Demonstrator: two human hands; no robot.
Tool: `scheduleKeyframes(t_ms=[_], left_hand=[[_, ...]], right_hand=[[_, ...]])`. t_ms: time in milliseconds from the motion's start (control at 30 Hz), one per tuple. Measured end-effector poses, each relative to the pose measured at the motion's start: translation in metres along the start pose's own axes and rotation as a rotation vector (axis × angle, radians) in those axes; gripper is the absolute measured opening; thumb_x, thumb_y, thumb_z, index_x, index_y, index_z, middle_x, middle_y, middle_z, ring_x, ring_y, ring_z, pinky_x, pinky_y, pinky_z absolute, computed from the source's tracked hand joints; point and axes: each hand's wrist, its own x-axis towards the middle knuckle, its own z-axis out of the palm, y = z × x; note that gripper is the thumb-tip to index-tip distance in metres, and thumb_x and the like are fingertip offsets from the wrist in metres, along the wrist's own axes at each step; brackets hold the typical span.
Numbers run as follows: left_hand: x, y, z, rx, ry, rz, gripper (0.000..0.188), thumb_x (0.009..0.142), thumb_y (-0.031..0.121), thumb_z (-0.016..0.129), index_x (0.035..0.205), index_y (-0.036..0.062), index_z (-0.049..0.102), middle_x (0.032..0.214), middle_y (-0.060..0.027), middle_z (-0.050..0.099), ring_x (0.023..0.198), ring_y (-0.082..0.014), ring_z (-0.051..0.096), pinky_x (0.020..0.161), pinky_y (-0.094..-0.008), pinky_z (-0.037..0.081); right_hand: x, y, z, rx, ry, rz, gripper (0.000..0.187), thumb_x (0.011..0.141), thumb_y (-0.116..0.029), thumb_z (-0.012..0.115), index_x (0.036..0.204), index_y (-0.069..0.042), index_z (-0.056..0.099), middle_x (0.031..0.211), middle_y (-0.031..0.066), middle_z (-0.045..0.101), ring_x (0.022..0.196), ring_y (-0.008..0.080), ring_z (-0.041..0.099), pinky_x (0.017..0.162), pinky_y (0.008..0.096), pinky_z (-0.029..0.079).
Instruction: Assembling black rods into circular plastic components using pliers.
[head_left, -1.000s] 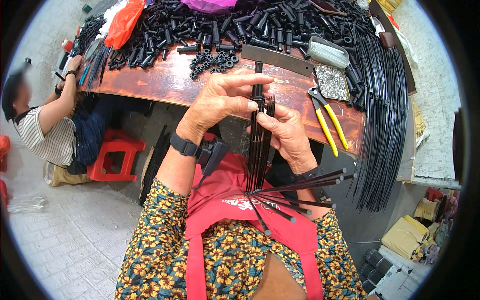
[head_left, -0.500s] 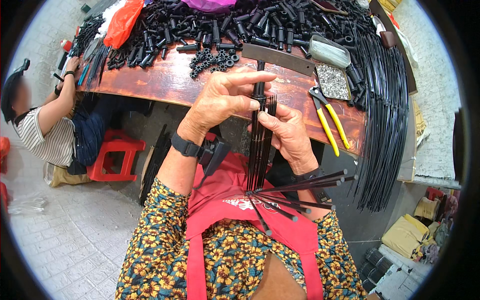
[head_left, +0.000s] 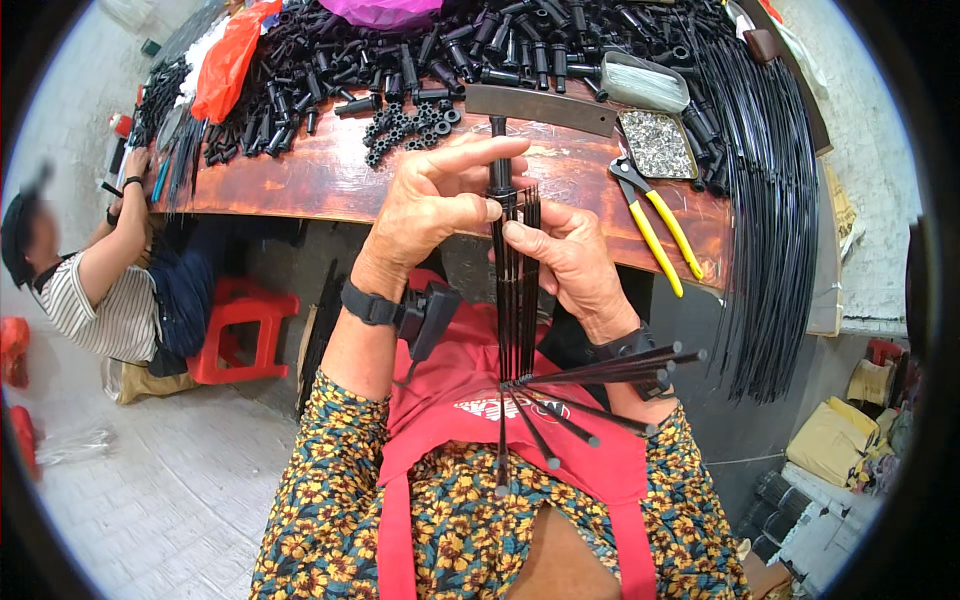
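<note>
My left hand (head_left: 428, 205) is closed around a black plastic umbrella runner (head_left: 499, 165), its thumb and fingers pinching the collar and the index finger stretched across the stem. From this runner hang several thin black umbrella ribs (head_left: 512, 310), bunched and roughly upright above my lap. Their lower joints meet near the red apron, where black rods (head_left: 590, 372) fan out to the right and downward. My right hand (head_left: 568, 255) pinches the upper ends of some ribs between thumb and fingers, just below the collar. Its fingertips are partly hidden behind them.
The wooden table (head_left: 310, 190) ahead bears a heap of black runners (head_left: 400, 65), notched black rings (head_left: 405, 130), a metal bar (head_left: 540, 108), yellow-handled pliers (head_left: 655, 225) and a tray of small metal pieces (head_left: 657, 145). Long ribs (head_left: 765, 220) overhang at right. A co-worker (head_left: 100, 290) sits left.
The fanned rods have swung a little, and the lowest now points straight down. The whole view has shifted slightly. Both hands keep nearly the same grip.
</note>
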Motion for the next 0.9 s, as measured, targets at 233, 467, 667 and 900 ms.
scheduleKeyframes(t_ms=[233,467,667,900], left_hand=[[0.000,0.001,0.001,0.013,0.014,0.000,0.058,0.068,-0.011,0.056,0.126,-0.0020,0.058,0.112,-0.0119,0.064,0.098,-0.0180,0.065,0.079,-0.0277,0.056],[0.000,-0.006,-0.010,-0.031,0.005,0.002,0.057,0.067,-0.012,0.061,0.124,-0.0032,0.059,0.108,-0.0134,0.065,0.098,-0.0234,0.066,0.082,-0.0328,0.057],[0.002,-0.003,-0.010,-0.002,-0.020,0.010,0.056,0.067,-0.012,0.062,0.123,-0.0029,0.060,0.106,-0.0133,0.065,0.095,-0.0226,0.067,0.082,-0.0327,0.057],[0.004,-0.002,-0.013,-0.045,-0.065,-0.039,0.061,0.069,-0.009,0.065,0.128,-0.0010,0.057,0.107,-0.0129,0.065,0.095,-0.0213,0.066,0.082,-0.0321,0.056]], right_hand=[[-0.002,0.000,0.000,-0.047,0.027,0.009,0.023,0.086,-0.023,0.072,0.101,-0.005,0.068,0.074,-0.0014,0.067,0.047,-0.0020,0.047,0.036,0.0144,0.028],[-0.002,0.005,-0.001,-0.049,0.006,-0.002,0.025,0.087,-0.020,0.070,0.105,-0.002,0.067,0.080,0.0075,0.071,0.046,-0.0004,0.051,0.034,0.0139,0.028],[-0.002,0.000,0.000,-0.060,0.001,0.012,0.026,0.087,-0.021,0.070,0.105,-0.003,0.067,0.080,0.0065,0.071,0.047,-0.0006,0.051,0.035,0.0136,0.029],[-0.002,0.002,0.002,-0.034,0.012,0.018,0.025,0.086,-0.024,0.071,0.104,-0.006,0.069,0.074,-0.0015,0.067,0.046,-0.0022,0.045,0.036,0.0145,0.027]])
